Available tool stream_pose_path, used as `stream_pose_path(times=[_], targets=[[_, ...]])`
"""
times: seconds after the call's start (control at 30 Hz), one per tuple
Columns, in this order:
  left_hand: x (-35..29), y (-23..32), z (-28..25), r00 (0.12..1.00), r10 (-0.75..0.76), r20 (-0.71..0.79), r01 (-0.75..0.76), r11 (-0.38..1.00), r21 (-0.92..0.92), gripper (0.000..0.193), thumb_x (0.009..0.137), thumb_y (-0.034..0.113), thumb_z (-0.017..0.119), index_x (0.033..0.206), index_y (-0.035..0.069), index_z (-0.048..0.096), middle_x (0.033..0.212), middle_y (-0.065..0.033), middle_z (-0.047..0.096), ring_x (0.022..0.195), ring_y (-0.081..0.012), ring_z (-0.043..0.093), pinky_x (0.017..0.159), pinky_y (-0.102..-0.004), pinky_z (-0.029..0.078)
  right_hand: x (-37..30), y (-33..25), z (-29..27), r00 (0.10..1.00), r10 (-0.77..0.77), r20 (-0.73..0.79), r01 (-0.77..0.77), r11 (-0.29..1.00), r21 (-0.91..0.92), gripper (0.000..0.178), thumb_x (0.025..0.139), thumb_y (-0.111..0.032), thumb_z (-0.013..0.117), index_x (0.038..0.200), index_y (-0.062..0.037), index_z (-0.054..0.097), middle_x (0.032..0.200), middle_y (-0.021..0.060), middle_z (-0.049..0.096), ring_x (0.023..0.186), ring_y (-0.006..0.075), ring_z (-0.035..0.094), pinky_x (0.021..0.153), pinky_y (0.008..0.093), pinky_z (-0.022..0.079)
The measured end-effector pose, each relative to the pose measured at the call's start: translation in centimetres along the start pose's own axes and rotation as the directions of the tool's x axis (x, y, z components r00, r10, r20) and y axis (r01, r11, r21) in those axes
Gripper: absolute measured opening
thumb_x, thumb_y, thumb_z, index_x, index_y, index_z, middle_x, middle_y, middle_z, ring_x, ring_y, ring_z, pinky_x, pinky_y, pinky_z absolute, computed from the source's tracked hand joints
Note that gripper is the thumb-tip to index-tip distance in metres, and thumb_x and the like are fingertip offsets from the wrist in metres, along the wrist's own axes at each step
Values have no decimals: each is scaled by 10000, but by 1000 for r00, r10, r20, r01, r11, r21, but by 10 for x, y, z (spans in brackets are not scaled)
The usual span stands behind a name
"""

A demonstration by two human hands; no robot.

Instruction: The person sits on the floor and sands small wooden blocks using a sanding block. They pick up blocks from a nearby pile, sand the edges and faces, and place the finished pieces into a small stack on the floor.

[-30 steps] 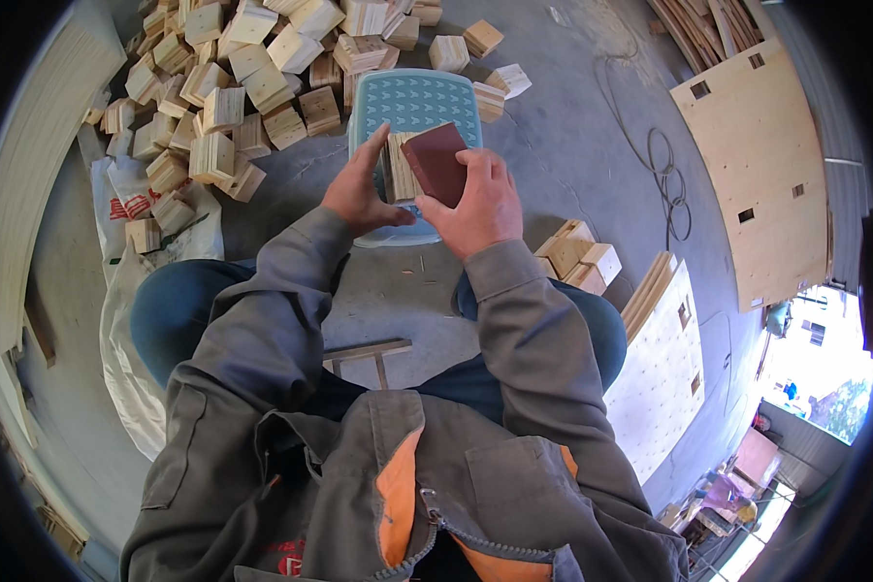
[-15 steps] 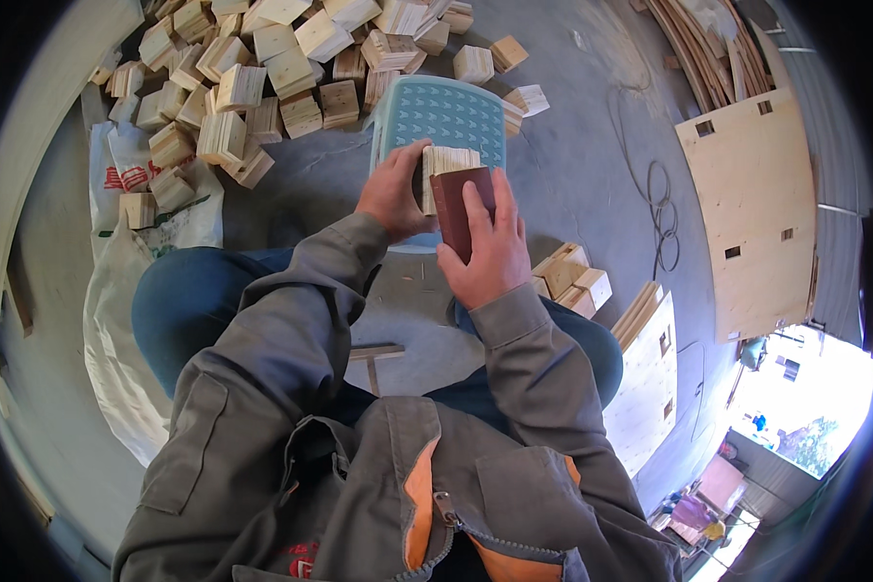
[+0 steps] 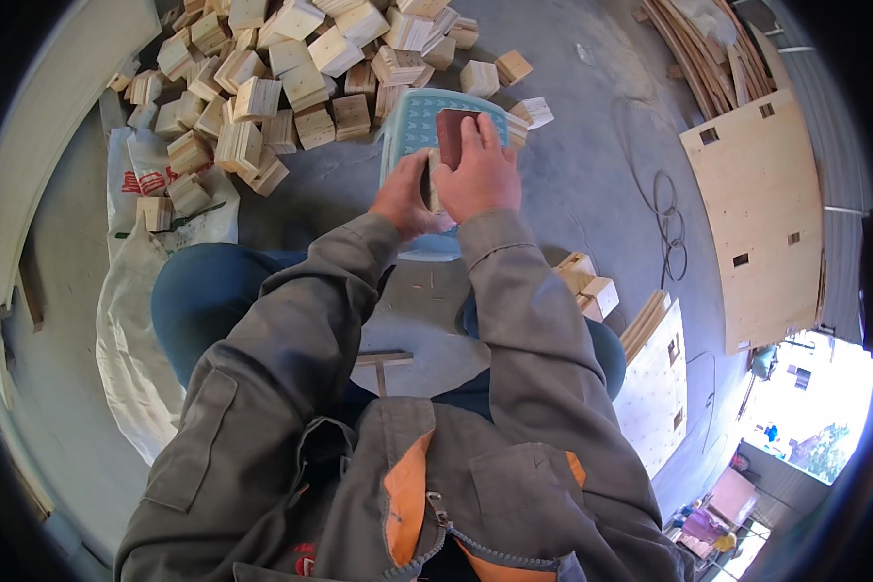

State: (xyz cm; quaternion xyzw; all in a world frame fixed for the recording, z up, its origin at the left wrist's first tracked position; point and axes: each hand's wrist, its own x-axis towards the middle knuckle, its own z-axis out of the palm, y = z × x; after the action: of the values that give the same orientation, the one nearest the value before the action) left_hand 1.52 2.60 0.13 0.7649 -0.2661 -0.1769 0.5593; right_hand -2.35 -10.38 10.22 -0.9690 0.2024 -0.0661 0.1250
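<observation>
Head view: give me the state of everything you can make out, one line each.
Left hand: holding the wooden block from its left
Right hand: gripping the dark red block
Dark red block: held over the wooden block
Wooden block: partly hidden by hands
Blue stool: upright
Block pile: loose, jumbled
White sack: crumpled on the floor
Jacket: partly unzipped

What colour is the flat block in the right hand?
The flat block is dark reddish-brown, best seen in the head view.
</observation>
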Motion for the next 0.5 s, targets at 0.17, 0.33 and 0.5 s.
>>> stream_pose_path(times=[0.17,0.33,0.5], targets=[[0,-2,1,999,15,-30,-14,1000,27,1120,655,184,1028,1594,97,425,1528,-193,534,1446,-396,530,1202,-442,462,-22,-8,-12,997,48,54,-48,999,6,779,907,-343,692,1634,-142,494,1755,62,387,1363,417,566,1141,507,504],[-1,-1,4,995,67,-79,-65,997,29,1047,715,231,1000,1587,91,436,1509,-226,554,1425,-412,549,1198,-455,462,-61,0,-11,998,7,60,-10,999,53,813,873,-284,746,1630,-136,491,1740,70,399,1369,414,560,1164,515,477],[2,-7,12,975,187,-123,-171,977,131,1028,731,341,967,1565,40,448,1434,-255,613,1375,-443,577,1174,-481,473,-102,11,-8,991,-84,-106,100,983,153,789,811,-200,827,1541,-79,555,1677,179,465,1378,424,575,1167,525,467]])
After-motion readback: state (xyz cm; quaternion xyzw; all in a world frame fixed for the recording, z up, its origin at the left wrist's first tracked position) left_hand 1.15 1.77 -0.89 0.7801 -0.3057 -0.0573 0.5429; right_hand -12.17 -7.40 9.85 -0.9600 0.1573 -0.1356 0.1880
